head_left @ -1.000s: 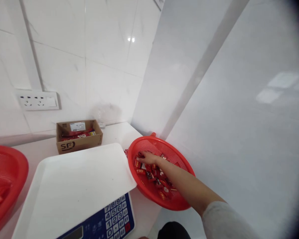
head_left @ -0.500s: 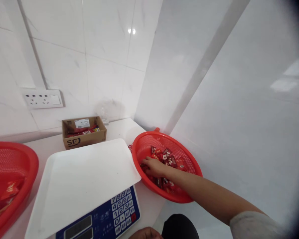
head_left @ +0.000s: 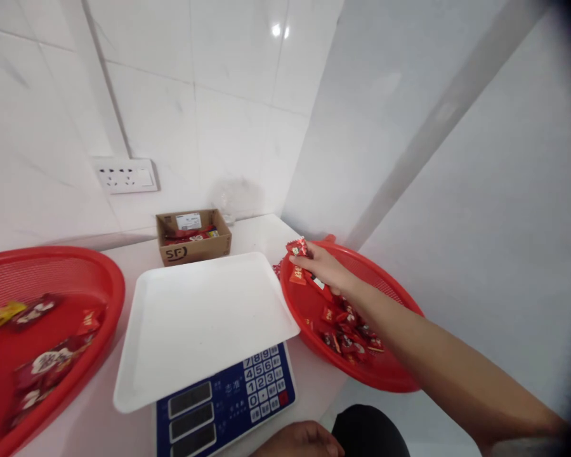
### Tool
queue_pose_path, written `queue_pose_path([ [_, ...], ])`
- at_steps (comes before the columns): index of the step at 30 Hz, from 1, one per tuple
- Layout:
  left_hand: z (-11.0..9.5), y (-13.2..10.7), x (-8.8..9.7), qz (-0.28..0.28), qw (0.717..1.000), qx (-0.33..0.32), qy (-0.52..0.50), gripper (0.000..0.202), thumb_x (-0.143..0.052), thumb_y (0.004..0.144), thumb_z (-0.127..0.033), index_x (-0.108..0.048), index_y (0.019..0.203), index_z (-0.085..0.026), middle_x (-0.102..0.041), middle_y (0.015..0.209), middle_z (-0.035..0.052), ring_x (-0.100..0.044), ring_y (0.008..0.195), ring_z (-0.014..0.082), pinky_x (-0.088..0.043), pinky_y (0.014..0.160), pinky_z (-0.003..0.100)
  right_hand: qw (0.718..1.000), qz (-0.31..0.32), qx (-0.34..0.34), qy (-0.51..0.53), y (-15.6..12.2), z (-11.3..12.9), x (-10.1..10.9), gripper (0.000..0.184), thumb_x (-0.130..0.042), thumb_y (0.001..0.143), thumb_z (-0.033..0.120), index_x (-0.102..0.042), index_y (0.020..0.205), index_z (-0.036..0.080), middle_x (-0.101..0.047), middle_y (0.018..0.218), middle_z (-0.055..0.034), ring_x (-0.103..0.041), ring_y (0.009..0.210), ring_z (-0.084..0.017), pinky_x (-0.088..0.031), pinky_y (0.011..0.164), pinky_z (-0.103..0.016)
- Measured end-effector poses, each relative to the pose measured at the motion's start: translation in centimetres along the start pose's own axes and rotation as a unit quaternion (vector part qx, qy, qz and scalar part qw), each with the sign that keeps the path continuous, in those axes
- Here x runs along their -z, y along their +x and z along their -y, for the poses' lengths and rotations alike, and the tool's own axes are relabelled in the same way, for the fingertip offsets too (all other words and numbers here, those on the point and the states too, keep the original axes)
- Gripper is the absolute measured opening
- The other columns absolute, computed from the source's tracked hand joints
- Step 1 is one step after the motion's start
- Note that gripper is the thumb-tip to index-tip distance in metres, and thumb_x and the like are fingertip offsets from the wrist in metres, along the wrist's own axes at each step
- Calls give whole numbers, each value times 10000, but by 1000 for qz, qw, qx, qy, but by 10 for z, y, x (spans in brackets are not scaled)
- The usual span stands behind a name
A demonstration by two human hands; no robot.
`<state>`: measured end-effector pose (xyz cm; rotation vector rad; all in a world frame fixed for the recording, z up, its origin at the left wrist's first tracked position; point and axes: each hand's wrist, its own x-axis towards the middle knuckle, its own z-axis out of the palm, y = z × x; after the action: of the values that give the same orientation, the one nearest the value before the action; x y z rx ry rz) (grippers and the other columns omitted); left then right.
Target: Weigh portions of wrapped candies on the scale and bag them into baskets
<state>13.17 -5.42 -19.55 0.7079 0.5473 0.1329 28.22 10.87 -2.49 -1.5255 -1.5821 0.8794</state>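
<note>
- Currently, your right hand [head_left: 326, 266], right of the frame's centre, is clamped on several red snack packets [head_left: 296, 247], with fingers and thumb closed around them.
- Note the position of the held packets: over the left rim of the perforated red plastic basket [head_left: 385, 374] at centre right of the frame.
- Loose packets [head_left: 347, 343] lie heaped in the lower part of that basket, below your forearm.
- Your left hand [head_left: 301, 440] is at the bottom centre, partly cut off, near the electronic scale [head_left: 233, 393]; you cannot tell whether its grip is apart or together.
- The scale's white weighing pan [head_left: 204, 317] sits at centre left, bare.
- A second red basket [head_left: 117, 285] at the left edge contains red packets and one yellow packet [head_left: 2, 318].
- An SF carton [head_left: 197, 251] stands behind the pan.
</note>
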Motion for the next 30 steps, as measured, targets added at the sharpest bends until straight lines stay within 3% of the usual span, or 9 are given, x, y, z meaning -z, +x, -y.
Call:
queue_pose_path([
  [5, -6, -9, -10, 17, 999, 7, -49, 624, -819, 360, -587, -625, 788, -177, -660, 678, 21, -577, 604, 135, -364, 632, 269, 997, 68, 11, 23, 8, 35, -61, 94, -610, 785, 272, -559, 807, 196, -560, 654, 50, -548, 610, -122, -451, 599, -268],
  [10, -11, -11, -12, 26, 998, 22, -54, 652, -819, 328, -591, -625, 793, -177, -651, 681, 17, -579, 608, 138, -361, 646, 284, 992, 121, 30, 4, 10, 48, -101, 67, -591, 805, 256, -561, 821, 198, -549, 712, 37, -533, 682, -128, -423, 616, -260],
  [16, -12, -11, -10, 36, 998, 31, -50, 613, -824, 375, -558, -617, 801, -169, -651, 702, 9, -583, 647, 136, -378, 757, 333, 989, 140, 27, -34, 10, 41, -97, 121, -565, 830, 316, -530, 821, 201, -567, 757, 19, -546, 732, -155, -442, 670, -300],
  [21, -12, -10, -10, 41, 997, 33, -63, 539, -818, 441, -507, -618, 815, -173, -657, 691, 3, -592, 645, 133, -367, 825, 365, 986, 162, -28, 6, 8, 38, -86, 166, -531, 869, 367, -536, 891, 203, -641, 885, -29, -622, 808, -174, -498, 716, -315],
  [26, -14, -12, -12, 35, 997, 40, -63, 369, -781, 570, -404, -613, 800, -170, -661, 691, 1, -597, 638, 123, -375, 755, 312, 983, 174, -52, 4, 6, 40, -83, 157, -577, 846, 288, -580, 985, 215, -649, 964, -49, -627, 865, -175, -510, 750, -299],
  [30, -12, -11, -10, 32, 997, 41, -61, 318, -766, 599, -366, -623, 799, -164, -663, 688, 1, -595, 630, 117, -367, 684, 272, 987, 153, -49, -14, 5, 41, -81, 229, -586, 843, 341, -576, 1038, 223, -612, 1053, -60, -605, 882, -160, -500, 736, -271],
])
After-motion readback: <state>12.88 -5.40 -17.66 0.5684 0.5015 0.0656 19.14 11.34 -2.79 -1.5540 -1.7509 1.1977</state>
